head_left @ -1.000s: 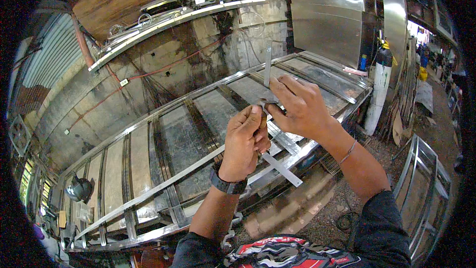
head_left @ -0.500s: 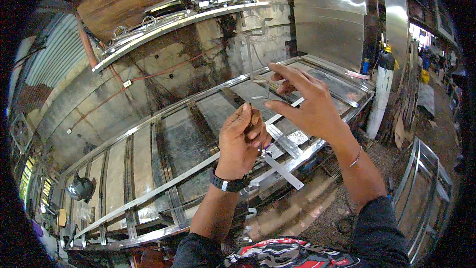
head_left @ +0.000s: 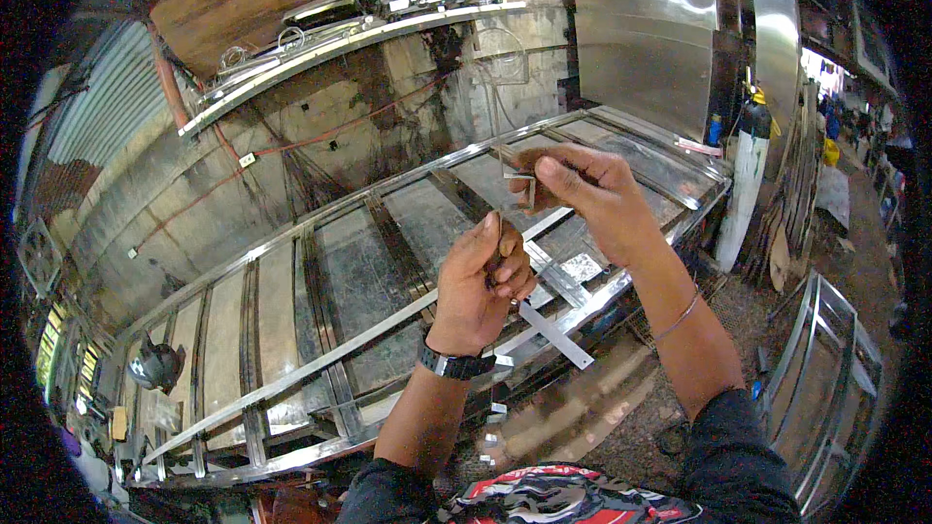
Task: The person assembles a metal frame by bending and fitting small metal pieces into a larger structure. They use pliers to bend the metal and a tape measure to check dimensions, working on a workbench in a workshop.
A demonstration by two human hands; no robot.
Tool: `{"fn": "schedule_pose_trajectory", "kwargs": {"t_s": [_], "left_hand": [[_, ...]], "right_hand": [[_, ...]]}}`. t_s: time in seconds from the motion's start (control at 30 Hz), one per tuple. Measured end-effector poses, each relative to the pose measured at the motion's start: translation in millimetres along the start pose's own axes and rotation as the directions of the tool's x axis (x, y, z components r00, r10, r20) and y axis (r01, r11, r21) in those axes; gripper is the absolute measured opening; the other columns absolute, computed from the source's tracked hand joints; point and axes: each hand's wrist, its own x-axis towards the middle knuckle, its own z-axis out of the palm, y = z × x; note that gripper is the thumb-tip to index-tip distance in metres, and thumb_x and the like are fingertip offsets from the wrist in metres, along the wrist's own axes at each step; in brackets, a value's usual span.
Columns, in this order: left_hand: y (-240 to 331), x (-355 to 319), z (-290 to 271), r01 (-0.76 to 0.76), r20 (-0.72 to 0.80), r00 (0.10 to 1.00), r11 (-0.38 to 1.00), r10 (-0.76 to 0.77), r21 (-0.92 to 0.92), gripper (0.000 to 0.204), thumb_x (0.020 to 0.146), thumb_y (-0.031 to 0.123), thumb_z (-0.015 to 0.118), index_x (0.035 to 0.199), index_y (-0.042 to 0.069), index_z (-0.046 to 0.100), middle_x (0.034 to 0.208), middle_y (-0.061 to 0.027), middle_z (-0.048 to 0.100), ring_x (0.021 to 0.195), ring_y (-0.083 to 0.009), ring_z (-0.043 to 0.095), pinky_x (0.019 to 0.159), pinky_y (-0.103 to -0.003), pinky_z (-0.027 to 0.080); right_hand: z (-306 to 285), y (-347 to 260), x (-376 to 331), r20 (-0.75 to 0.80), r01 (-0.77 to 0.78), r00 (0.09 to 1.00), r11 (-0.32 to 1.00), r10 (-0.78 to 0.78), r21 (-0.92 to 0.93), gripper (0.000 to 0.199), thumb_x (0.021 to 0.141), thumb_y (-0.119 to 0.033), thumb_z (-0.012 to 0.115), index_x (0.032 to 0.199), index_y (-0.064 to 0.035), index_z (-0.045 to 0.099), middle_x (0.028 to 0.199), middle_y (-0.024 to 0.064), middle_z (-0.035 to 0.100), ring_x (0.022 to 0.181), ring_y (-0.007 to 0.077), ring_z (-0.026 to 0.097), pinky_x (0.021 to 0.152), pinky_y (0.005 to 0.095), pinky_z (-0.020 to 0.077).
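The left hand (head_left: 478,283), nearer to the body, is closed around a thin dark rod (head_left: 499,238) whose long axis points up. Just above and to the right, the right hand (head_left: 592,196) pinches a small shiny metal bracket (head_left: 521,180) over the long steel frame (head_left: 320,281).

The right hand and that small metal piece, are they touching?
Touching. The head view shows the right hand pinching the small metal piece between its fingertips.

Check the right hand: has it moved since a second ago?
Yes. The right hand has lifted up and away from the left hand, farther across the steel frame, toward the frame's far rail.
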Motion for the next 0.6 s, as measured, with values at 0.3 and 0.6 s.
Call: {"fn": "schedule_pose_trajectory", "kwargs": {"t_s": [0.3, 0.6], "left_hand": [[4.4, -45.2, -69.4, -0.202, -0.112, 0.973, 0.979, 0.200, -0.003, 0.037, 0.109, 0.038, 0.044, 0.089, 0.008, 0.054, 0.066, -0.0003, 0.043, 0.060, -0.0149, 0.044, 0.065, -0.035, 0.046], [0.7, -67.0, -149.3, -0.370, -0.300, 0.897, 0.924, 0.326, -0.100, 0.039, 0.108, 0.038, 0.046, 0.082, 0.009, 0.051, 0.067, 0.0006, 0.036, 0.064, -0.0147, 0.035, 0.069, -0.035, 0.036]], "right_hand": [[3.4, 133.1, -42.6, -0.047, 0.001, 0.998, 0.850, -0.030, -0.526, 0.027, 0.100, -0.011, 0.064, 0.125, -0.0024, 0.068, 0.100, 0.0032, 0.070, 0.091, 0.0100, 0.063, 0.084, 0.0272, 0.0514], [7.2, 345.8, -110.0, 0.105, -0.296, 0.843, 0.617, 0.528, -0.729, 0.033, 0.093, -0.023, 0.067, 0.120, -0.0041, 0.068, 0.101, 0.0202, 0.070, 0.091, 0.0327, 0.067, 0.081, 0.0413, 0.0531]]}}
